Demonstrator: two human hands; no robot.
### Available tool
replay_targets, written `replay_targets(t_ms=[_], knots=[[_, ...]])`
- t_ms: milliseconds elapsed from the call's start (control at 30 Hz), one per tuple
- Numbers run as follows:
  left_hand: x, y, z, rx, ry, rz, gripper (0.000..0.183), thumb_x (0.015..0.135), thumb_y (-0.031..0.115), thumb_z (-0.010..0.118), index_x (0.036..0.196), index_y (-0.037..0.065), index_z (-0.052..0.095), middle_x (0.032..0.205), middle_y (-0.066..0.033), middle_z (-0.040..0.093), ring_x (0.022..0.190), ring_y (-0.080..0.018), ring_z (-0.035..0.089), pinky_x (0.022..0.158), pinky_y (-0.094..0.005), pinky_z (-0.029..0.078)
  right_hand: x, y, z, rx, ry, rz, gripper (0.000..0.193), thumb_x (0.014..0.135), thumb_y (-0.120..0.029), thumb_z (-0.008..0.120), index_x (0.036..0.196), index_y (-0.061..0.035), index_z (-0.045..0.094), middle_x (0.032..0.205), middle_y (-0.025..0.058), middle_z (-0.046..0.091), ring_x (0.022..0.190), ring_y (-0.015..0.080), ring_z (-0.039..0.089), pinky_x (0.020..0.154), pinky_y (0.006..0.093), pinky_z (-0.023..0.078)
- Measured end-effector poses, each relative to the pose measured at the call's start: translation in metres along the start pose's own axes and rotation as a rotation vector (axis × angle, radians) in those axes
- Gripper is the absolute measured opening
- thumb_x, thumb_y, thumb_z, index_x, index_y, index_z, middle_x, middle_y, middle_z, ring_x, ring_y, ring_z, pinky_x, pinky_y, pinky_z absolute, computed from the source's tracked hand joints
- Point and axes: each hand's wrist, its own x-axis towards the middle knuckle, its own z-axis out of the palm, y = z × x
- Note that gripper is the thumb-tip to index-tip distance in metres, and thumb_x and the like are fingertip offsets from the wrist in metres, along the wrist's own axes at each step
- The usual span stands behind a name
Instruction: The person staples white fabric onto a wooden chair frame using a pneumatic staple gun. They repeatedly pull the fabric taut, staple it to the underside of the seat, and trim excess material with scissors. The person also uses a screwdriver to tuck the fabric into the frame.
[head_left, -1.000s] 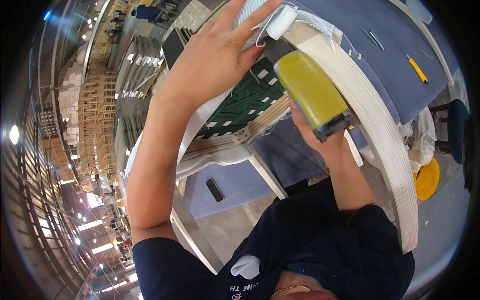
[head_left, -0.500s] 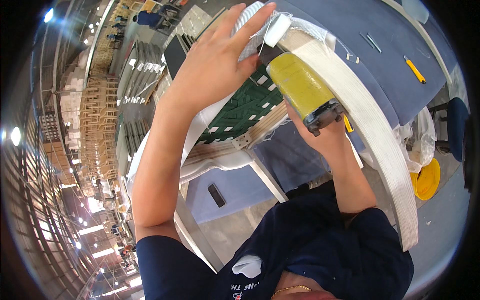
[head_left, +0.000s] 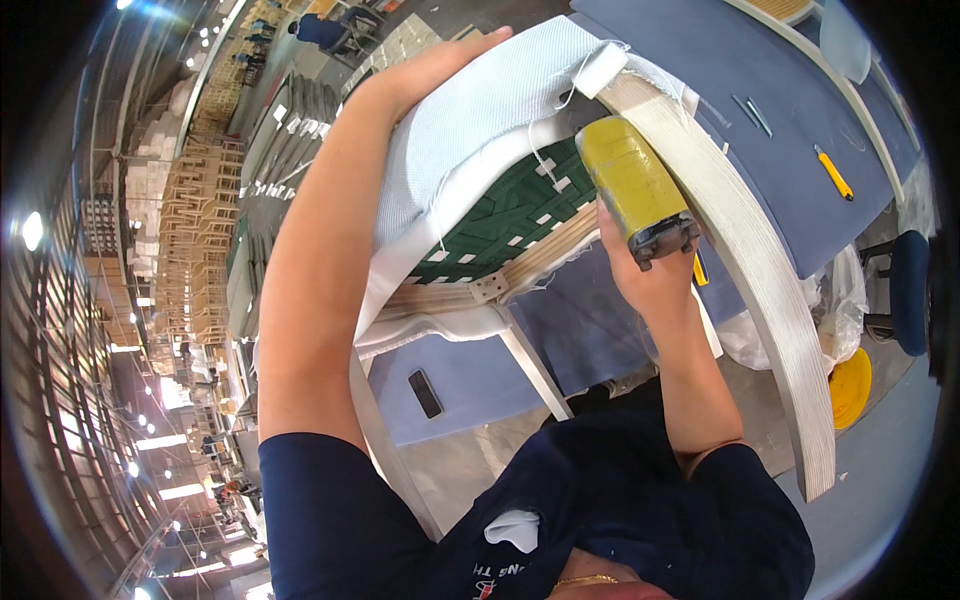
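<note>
A yellow staple gun (head_left: 632, 172) with a black end cap is gripped in my right hand (head_left: 640, 265), its nose hidden. It stands beside the curved pale wooden rail (head_left: 740, 225) of an upturned chair. Dark green webbing (head_left: 500, 222) crosses the chair's wooden frame. White-blue woven fabric (head_left: 490, 95) covers the padded side, with loose threads along its edge. My left hand (head_left: 440, 68) lies along the far side of that fabric, one finger stretched out and the others mostly hidden. At the fabric's corner sits a small white block (head_left: 600, 68).
Beneath the chair is a blue-grey covered surface with a black phone (head_left: 425, 393). An orange-yellow utility knife (head_left: 833, 175) and thin metal rods (head_left: 752, 115) lie at the right. Nearby are clear plastic (head_left: 845, 290), a yellow round item (head_left: 850, 390) and a dark stool (head_left: 905, 293). Chair frames (head_left: 195, 260) are stacked left.
My left hand has moved from the fabric's corner to its far side. The fabric now shows broadly over the panel. The staple gun has shifted slightly right and down.
</note>
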Motion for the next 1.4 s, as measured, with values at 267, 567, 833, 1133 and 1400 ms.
replay_targets(t_ms=[267,567,833,1133,1400], knots=[[-0.061,0.026,0.035,0.396,0.185,0.559,0.066,0.117,0.045,0.030,0.169,0.004,0.029,0.172,-0.0215,0.035,0.160,-0.0340,0.033,0.132,-0.0398,0.023,0.004,0.000,-0.002,-0.076,-0.029,0.006,0.025,0.098,-0.014,0.077,0.120,-0.0010,0.076,0.115,0.0142,0.079,0.106,0.0295,0.076,0.095,0.0403,0.056],[-0.096,0.038,0.058,0.842,0.332,0.654,0.060,0.109,0.022,0.053,0.165,0.009,0.036,0.160,-0.0378,0.038,0.146,-0.0551,0.042,0.122,-0.0502,0.039,0.008,-0.018,-0.008,-0.043,-0.020,0.082,0.025,0.094,-0.012,0.081,0.115,-0.0007,0.077,0.111,0.0110,0.081,0.102,0.0234,0.078,0.094,0.0368,0.057],[-0.095,0.036,0.058,0.843,0.326,0.695,0.069,0.100,0.015,0.060,0.164,0.009,0.037,0.162,-0.0371,0.035,0.147,-0.0534,0.043,0.122,-0.0498,0.040,-0.001,-0.006,-0.003,-0.071,-0.010,0.056,0.024,0.093,-0.014,0.081,0.115,-0.0040,0.079,0.108,0.0111,0.081,0.100,0.0271,0.079,0.092,0.0392,0.059],[-0.098,0.041,0.056,0.823,0.307,0.701,0.073,0.097,0.014,0.061,0.165,0.010,0.036,0.163,-0.0368,0.035,0.148,-0.0533,0.041,0.123,-0.0503,0.038,-0.001,-0.006,0.001,-0.130,-0.042,0.105,0.028,0.092,-0.017,0.080,0.118,-0.0072,0.078,0.116,0.0108,0.080,0.108,0.0311,0.076,0.098,0.0433,0.057],[-0.084,0.015,0.059,0.876,0.468,0.797,0.072,0.097,0.028,0.071,0.164,0.032,0.045,0.156,-0.0265,0.054,0.136,-0.0444,0.060,0.112,-0.0489,0.050,-0.003,-0.005,0.003,-0.162,-0.100,0.058,0.066,0.066,-0.012,0.095,0.126,-0.0018,0.069,0.110,0.0221,0.075,0.101,0.0385,0.075,0.090,0.0463,0.059]])
